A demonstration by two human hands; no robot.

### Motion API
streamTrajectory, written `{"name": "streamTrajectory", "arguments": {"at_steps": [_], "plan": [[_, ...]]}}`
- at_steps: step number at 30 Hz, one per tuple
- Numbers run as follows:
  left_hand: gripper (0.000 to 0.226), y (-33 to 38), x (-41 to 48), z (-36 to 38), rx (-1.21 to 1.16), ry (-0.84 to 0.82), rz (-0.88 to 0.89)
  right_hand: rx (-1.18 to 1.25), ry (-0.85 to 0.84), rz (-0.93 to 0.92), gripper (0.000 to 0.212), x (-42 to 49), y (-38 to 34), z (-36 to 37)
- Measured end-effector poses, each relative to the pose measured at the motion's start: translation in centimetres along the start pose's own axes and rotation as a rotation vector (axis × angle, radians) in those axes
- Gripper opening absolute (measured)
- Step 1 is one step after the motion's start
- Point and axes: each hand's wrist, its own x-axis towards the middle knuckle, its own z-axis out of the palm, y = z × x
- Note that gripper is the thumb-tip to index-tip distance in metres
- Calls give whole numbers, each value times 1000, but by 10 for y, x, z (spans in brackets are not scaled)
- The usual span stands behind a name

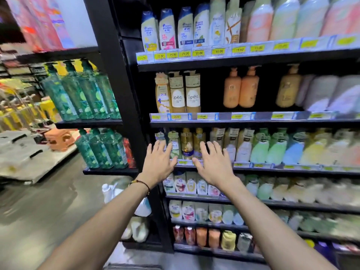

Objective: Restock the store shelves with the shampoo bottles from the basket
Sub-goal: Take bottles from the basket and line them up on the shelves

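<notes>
Both my hands are stretched out towards the third shelf point(253, 169) of a black store rack. My left hand point(158, 162) is open with fingers spread, in front of a pale green bottle point(174, 141) at the shelf's left end. My right hand point(212, 162) is open too, palm down, just right of a gold shampoo bottle point(187, 145) that stands between the two hands. Neither hand holds anything. The basket is not in view; only a dark edge point(132, 266) shows at the bottom of the frame.
Shelves above and below are packed with bottles and pouches; the second shelf point(212, 121) has a gap between the Spes bottles point(192, 92) and orange pump bottles point(240, 88). Green pump bottles point(81, 94) fill the end rack at left. The aisle floor point(48, 201) lies left.
</notes>
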Motion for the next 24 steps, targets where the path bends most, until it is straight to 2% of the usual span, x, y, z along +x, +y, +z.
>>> {"name": "streamTrajectory", "arguments": {"at_steps": [8,17,24], "plan": [[65,-31,-71,29,-21,-61,50,16,-88,2,62,-59,-56,45],[60,-167,-189,94,-63,-203,69,41,-218,-16,62,-100,-227,129],[56,-257,-249,134,-88,-319,78,70,-325,36,63,-133,-312,186]]}}
